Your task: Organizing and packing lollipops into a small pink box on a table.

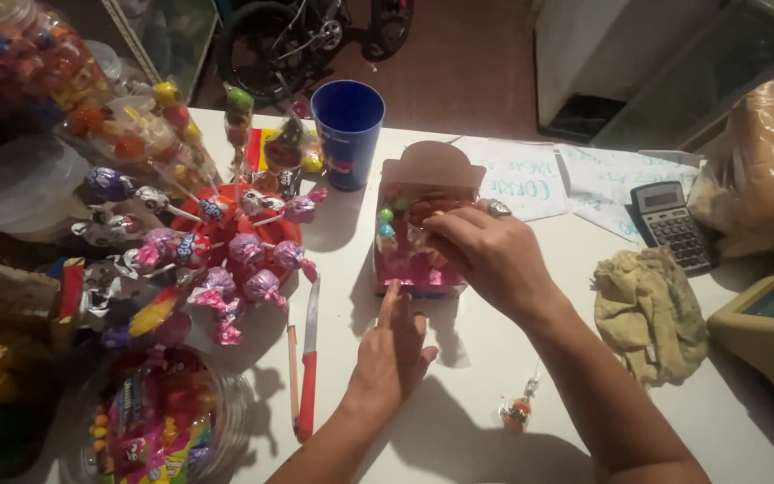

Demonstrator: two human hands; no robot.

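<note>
A small pink cardboard box (423, 170) with its flap up stands in the middle of the white table (477, 421), filled with coloured sweets. My right hand (493, 255), a ring on one finger, reaches into the box, its fingers pinched among the wrapped sweets. My left hand (393, 350) rests flat on the table, fingertips touching the box's near edge. A small wrapped sweet (517, 412) lies loose on the table near my right forearm.
A lollipop stand (244, 260) and bags and jars of sweets (159, 421) crowd the left side. A blue cup (348, 130) stands behind the box. A red-handled knife (309, 358) and pencil lie left of my hand. A cloth (651, 309), calculator (669, 224) and scale (768, 327) sit right.
</note>
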